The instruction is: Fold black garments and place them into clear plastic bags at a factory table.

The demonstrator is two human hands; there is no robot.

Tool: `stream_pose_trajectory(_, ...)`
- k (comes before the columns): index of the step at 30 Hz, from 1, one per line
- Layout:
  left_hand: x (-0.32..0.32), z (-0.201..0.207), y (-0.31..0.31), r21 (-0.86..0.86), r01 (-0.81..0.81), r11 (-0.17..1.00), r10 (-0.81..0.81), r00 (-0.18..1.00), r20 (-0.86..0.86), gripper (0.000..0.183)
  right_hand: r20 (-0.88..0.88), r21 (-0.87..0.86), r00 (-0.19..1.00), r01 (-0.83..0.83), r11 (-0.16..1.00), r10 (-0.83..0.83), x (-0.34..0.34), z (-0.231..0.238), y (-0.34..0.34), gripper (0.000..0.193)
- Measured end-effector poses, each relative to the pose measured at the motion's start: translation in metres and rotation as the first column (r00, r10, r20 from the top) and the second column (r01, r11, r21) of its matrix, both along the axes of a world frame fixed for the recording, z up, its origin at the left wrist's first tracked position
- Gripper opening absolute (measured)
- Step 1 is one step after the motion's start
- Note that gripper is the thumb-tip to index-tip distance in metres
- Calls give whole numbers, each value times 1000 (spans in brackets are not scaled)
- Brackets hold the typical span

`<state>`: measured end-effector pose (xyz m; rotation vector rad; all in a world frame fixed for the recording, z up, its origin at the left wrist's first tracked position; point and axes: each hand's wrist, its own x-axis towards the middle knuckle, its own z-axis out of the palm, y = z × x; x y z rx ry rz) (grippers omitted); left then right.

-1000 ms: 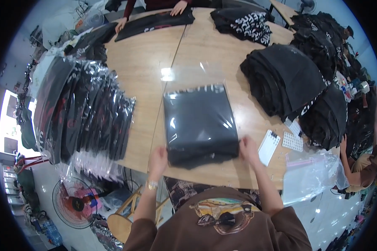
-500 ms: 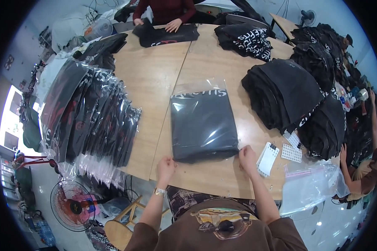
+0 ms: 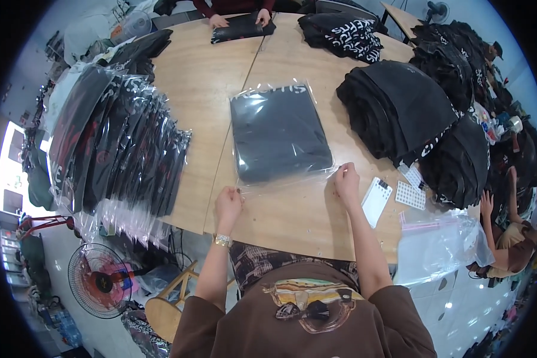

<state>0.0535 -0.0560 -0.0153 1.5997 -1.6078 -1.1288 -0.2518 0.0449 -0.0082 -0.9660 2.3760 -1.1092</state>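
On the smooth, wood-grained table point(image 3: 212, 83), a flat, near-rectangular folded black garment point(image 3: 280, 134) lies ahead of and between the left hand point(image 3: 228, 204) and right hand point(image 3: 346, 184), its slightly longer axis pointing away. Its glossy, crinkled clear bag point(image 3: 286, 181) reaches back to them, about equally near, thumb and fingers pinching its near corners.
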Motion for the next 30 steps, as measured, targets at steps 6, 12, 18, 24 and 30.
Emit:
stream_pose_trajectory(6, 27, -8, 38, 377, 85, 922, -86, 996, -14, 14, 42, 317, 989, -147, 937, 141, -5, -10, 62, 23)
stream_pose_trajectory(12, 49, 9, 38, 404, 260, 877, -312, 948, 67, 17, -263, 335, 950, -73, 939, 168, 23, 58, 64, 16)
stream_pose_trajectory(18, 53, 6, 38, 396, 286, 872, -351, 931, 101, 20, -141, -120, 784, -620, 776, 605, 104, 36, 35, 8)
stream_pose_trajectory(24, 44, 20, 49, 416, 267, 869, -294, 956, 1, 20, -143, -287, 615, -776, 562, 776, 178, 6, -8, 9)
stream_pose_trajectory(30, 50, 2, 61, 293, 241, 925, -249, 968, -10, 24, -114, -243, 598, -791, 561, 793, 192, -11, -6, 7)
